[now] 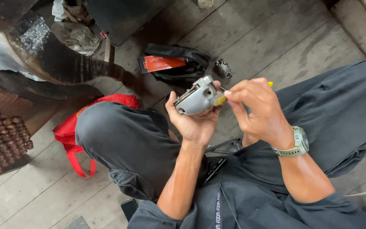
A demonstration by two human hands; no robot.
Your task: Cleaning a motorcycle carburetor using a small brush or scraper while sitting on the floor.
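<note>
Seated person's left hand (193,123) cups a grey metal housing (198,99) above the lap, fingers wrapped around its body (likely rigid, weighty); right hand (257,110) pinches a yellow-handled screwdriver (220,99) against it. Beyond, wooden floor (276,29).

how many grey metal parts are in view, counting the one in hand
2: the large grey metal casing held in the left hand, and a small dark grey metal fitting on the wooden floor beyond it. Others may be hidden.
</note>
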